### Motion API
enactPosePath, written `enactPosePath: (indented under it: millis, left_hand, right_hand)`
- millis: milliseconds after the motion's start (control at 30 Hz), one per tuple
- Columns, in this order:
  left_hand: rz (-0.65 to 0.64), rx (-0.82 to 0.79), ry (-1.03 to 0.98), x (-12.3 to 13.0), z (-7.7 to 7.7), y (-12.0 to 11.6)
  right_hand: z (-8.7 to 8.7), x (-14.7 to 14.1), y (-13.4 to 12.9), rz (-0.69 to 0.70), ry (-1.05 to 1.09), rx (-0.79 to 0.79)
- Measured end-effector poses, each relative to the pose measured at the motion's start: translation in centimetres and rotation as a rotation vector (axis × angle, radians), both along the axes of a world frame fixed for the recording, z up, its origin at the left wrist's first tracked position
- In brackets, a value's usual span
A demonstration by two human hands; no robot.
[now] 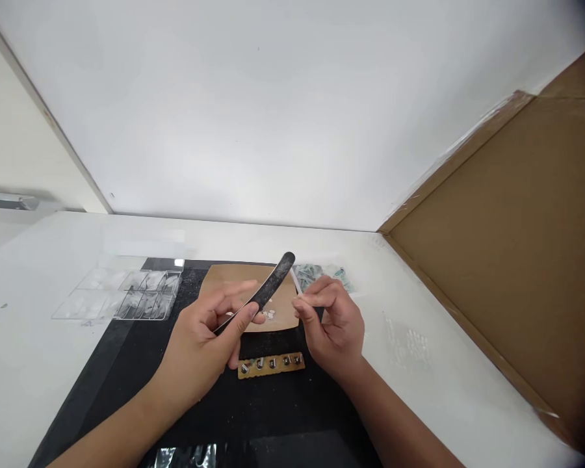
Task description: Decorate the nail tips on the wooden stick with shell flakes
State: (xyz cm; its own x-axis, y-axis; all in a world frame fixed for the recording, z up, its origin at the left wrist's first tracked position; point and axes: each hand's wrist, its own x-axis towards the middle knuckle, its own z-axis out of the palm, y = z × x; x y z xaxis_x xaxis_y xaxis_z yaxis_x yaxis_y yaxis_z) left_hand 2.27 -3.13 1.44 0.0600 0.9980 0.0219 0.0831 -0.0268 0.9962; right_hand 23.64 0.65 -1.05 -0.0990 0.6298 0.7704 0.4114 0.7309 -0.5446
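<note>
My left hand (202,335) is closed around the lower part of a curved black nail file (275,279), which tilts up to the right. White dust marks the file's face. Between thumb and index finger, my right hand (334,322) pinches a slim white false nail tip (296,281). The nail tip points up and left, close to the file's upper end; whether they touch I cannot tell. Below both hands, on the black mat (273,416), lies a gold strip (272,365) with several small round metallic pieces. Small white pieces (270,314) rest on a brown sheet (224,276) behind the hands.
A clear compartment box (149,296) with its lid open stands at the left. Bags with greenish contents (308,273) lie behind my right hand. Small clear pieces (414,344) are on the white table at right. Shiny plastic (185,456) lies at the front edge. A cardboard panel (507,234) borders the right side.
</note>
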Motion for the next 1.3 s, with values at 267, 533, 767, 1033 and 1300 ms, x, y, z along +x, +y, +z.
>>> enactPosePath:
  millis: [267,533,767,1033,1300]
  left_hand:
    - [-0.155,-0.257,-0.312,0.1,-0.5,-0.3]
    - [-0.21,-0.361,-0.467,0.1,0.3,-0.8]
    - [-0.281,-0.335,-0.478,-0.1,0.1,-0.7]
    - [-0.317,-0.237,-0.243,0.2,0.3,-0.4]
    - [-0.283,-0.053,-0.027,-0.4,0.2,-0.3]
  right_hand:
    - [-0.8,-0.6,-0.6,0.113,0.168,-0.092]
    - [-0.4,-1.0,-1.0,0.065,0.123,-0.022]
    - [-0.4,-1.0,-1.2,0.03,0.092,-0.005]
    - [0.2,-1.1,-1.6,-0.01,0.059,0.014]
    - [0.6,-1.0,-1.5,-0.096,-0.048,0.072]
